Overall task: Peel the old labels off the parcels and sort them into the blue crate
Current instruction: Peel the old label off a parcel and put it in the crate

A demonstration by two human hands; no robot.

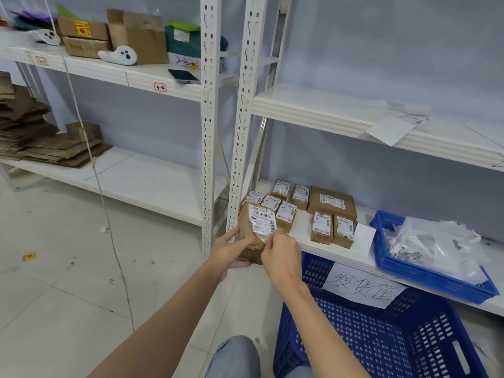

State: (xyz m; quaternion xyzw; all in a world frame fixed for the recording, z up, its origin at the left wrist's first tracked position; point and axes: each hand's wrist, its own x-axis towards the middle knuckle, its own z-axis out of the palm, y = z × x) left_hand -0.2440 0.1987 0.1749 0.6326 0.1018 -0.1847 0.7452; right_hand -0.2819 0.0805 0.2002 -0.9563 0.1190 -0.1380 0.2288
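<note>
My left hand (231,248) grips a brown parcel (246,230) from its left side and below, holding it in the air in front of the low shelf. A white barcode label (262,219) is stuck on its face, with the lower edge lifted and curled. My right hand (281,253) pinches that lifted lower corner. Several more labelled brown parcels (321,211) lie on the low shelf behind. The big blue crate (381,336) stands on the floor at lower right, with a handwritten paper sign on its rim.
A shallow blue tray (409,268) holding peeled label scraps sits on the low shelf at right. White upright shelf posts (240,126) stand just behind the parcel. Flattened cardboard is stacked on the left shelf. A cord hangs down at left. My knee shows at the bottom.
</note>
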